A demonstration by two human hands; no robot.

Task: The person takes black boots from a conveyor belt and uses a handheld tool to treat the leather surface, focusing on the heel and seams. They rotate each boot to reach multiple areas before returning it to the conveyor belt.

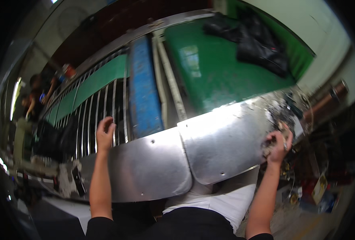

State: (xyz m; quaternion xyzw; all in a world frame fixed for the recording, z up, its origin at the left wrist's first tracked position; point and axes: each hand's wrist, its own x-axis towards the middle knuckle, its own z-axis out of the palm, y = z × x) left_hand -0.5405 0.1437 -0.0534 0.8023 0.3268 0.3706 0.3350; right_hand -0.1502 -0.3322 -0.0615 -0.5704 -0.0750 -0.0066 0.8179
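Note:
My left hand point(105, 134) is raised over the left metal plate's far edge, beside the dark slatted bars. Its thumb and fingers are bent but apart, with nothing visible between them. At the right end of the bench my right hand point(279, 146) curls its fingers among a heap of small dark and pale scraps point(283, 110). Something beige and crumpled shows by its fingertips; I cannot make out what it is. Two shiny metal plates, a left one point(149, 168) and a right one point(217, 140), lie side by side in front of me.
Beyond the plates are a blue worn beam point(144, 88), a green smooth panel point(221, 68) and a black plastic bag point(261, 48) on it. A copper-coloured cylinder point(325, 102) is at the right. At far left, a person point(35, 98) is near the slatted bars point(99, 108).

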